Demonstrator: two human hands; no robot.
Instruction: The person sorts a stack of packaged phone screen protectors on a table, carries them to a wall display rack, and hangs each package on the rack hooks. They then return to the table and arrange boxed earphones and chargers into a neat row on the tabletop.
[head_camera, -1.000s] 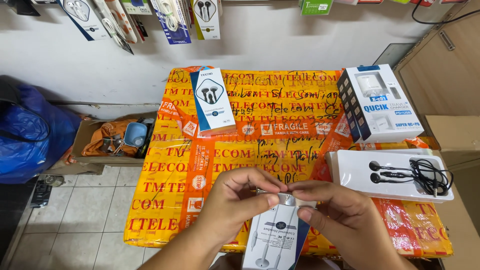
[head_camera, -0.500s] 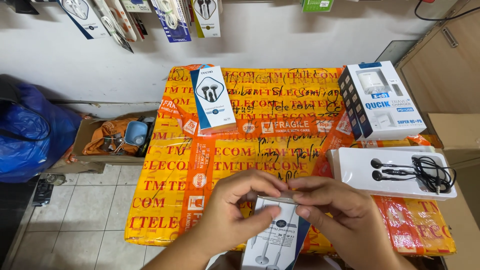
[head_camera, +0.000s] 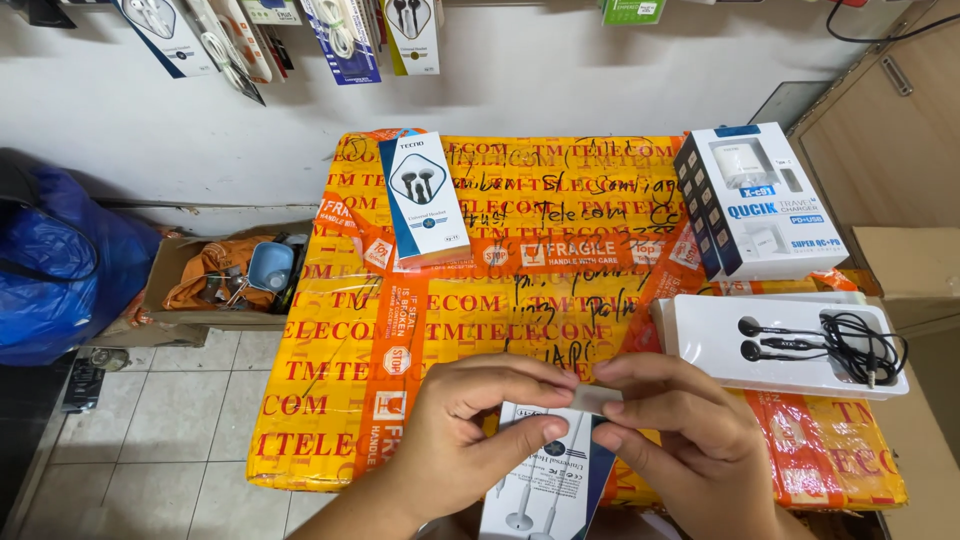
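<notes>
the left hand (head_camera: 470, 440) and the right hand (head_camera: 680, 450) meet low in the view, fingertips pressed together on one small grey strip (head_camera: 597, 400) pinched between them; thumb and forefinger of each hand close on its ends. what the strip is made of cannot be told. just under the hands lies one slim white earphone box (head_camera: 540, 490), its top end hidden by the fingers, its long side running toward the person.

all this sits over one big parcel (head_camera: 480, 320) wrapped in yellow and orange printed tape with black handwriting, which serves as the surface. on it, to the right of the hands and close by, lies one open white tray (head_camera: 720, 350) with one pair of black wired earphones (head_camera: 820, 340) coiled in it. farther back at the right stands one white and blue charger box (head_camera: 760, 200). farther back at the left lies one more earphone box (head_camera: 422, 195), white and blue, so two earphone boxes in all.

left of the parcel, on the tiled floor, sit one open cardboard box (head_camera: 220, 280) of odds and ends and one blue bag (head_camera: 60, 270). several packaged accessories (head_camera: 340, 30) hang on the wall above.
</notes>
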